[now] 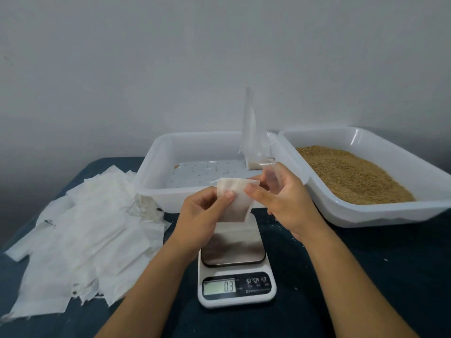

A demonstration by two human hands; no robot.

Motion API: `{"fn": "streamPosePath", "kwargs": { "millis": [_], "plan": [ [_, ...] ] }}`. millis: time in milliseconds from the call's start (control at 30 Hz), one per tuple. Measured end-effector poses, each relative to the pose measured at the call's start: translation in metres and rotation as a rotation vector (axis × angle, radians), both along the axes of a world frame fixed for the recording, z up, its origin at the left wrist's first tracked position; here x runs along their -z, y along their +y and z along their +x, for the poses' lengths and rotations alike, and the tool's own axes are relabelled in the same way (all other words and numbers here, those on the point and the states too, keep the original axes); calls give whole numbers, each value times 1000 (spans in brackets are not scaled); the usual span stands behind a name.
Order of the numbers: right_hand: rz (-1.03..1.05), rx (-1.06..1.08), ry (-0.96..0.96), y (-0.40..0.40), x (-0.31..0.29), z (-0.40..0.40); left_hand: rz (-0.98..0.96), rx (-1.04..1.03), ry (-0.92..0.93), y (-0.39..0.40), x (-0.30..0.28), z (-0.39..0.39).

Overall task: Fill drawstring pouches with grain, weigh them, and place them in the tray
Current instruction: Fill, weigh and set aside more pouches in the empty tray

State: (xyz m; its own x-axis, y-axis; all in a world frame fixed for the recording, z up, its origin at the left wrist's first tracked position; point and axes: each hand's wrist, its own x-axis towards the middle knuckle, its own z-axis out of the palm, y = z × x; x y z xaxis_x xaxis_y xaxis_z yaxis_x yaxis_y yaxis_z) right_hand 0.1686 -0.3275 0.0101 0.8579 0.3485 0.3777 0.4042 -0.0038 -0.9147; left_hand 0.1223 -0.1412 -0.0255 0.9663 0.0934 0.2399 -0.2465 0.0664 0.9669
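Pouch (235, 200) held flat above the scale (235, 269), mouth edge uppermost, long axis roughly vertical. Left hand (202, 215) pinches its left side; right hand (283, 198) pinches the upper right corner and also holds a clear scoop (271, 176). Grain tray (351, 173) lies right, nearer the right hand; receiving tray (195, 167) directly behind.

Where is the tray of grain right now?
In the head view, the tray of grain sits on the right side of the dark table, right beside the nearly empty tray and behind and to the right of the scale.
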Motion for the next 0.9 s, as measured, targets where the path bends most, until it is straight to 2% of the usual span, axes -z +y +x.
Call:
{"fn": "streamPosePath", "kwargs": {
  "millis": [133,233,367,500,633,800,900],
  "plan": [
    [16,95,-37,2,10,2,-119,24,82,-4,0,-2],
    [47,159,-110,4,13,2,-155,53,76,-8,1,-3],
    [-17,236,-215,7,15,-1,-261,75,117,-15,4,-3],
    [-99,205,-203,6,15,0,-334,95,138,-15,2,-3],
    [10,144,-158,5,18,-1,-364,120,167,-12,0,-3],
    [141,39,-161,6,10,-6,-253,323,199,-5,1,-6],
    [146,9,-138,5,7,-8,-113,278,163,-10,4,-7]
  ]
}}
